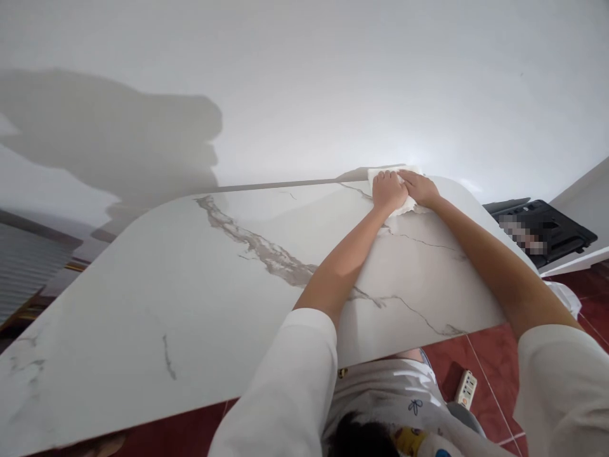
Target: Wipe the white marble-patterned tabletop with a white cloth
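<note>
A white cloth [375,173], possibly a paper towel, lies on the far right part of the marble-patterned tabletop [143,298], close to the wall. My left hand [389,192] presses down on it with its fingers bent over the material. Right beside it, my right hand [421,188] rests on the cloth, its fingers stretched leftward and meeting my left hand. Both arms reach straight forward across the table. Part of the cloth is hidden under the hands, and its crumpled near edge shows below them.
Behind the table's far edge rises a white wall [304,82] with a shadow on the left. A black case-like object [566,225] stands beyond the right edge. On the red tiled floor [495,355] lies a white power strip [466,388]. Grey ridged material [28,266] is at far left.
</note>
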### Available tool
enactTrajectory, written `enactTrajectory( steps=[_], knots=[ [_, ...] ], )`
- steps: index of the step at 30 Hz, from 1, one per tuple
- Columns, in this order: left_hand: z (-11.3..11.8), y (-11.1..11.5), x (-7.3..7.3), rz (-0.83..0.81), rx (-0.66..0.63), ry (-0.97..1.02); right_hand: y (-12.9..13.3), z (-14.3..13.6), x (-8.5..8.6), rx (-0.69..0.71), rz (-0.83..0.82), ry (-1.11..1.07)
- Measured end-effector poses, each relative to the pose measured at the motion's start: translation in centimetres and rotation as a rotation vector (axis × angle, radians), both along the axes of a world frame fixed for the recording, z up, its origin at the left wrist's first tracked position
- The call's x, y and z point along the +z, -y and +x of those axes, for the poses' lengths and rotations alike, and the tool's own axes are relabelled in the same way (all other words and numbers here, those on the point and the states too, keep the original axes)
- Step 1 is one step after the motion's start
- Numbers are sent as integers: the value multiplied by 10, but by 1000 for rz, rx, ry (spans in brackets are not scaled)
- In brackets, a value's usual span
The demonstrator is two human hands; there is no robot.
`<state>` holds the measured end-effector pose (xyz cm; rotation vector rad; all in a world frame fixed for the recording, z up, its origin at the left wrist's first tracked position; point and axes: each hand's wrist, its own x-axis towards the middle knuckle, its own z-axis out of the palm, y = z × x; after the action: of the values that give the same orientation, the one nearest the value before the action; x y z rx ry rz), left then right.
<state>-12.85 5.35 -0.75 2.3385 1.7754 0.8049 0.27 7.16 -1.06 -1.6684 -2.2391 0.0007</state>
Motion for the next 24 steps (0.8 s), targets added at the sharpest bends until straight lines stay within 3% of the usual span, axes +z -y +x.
enactTrajectory(
  steps=[24],
  knots=[
    [12,154,0,-11,-77,-34,161,19,1,15,13,111]
  ],
)
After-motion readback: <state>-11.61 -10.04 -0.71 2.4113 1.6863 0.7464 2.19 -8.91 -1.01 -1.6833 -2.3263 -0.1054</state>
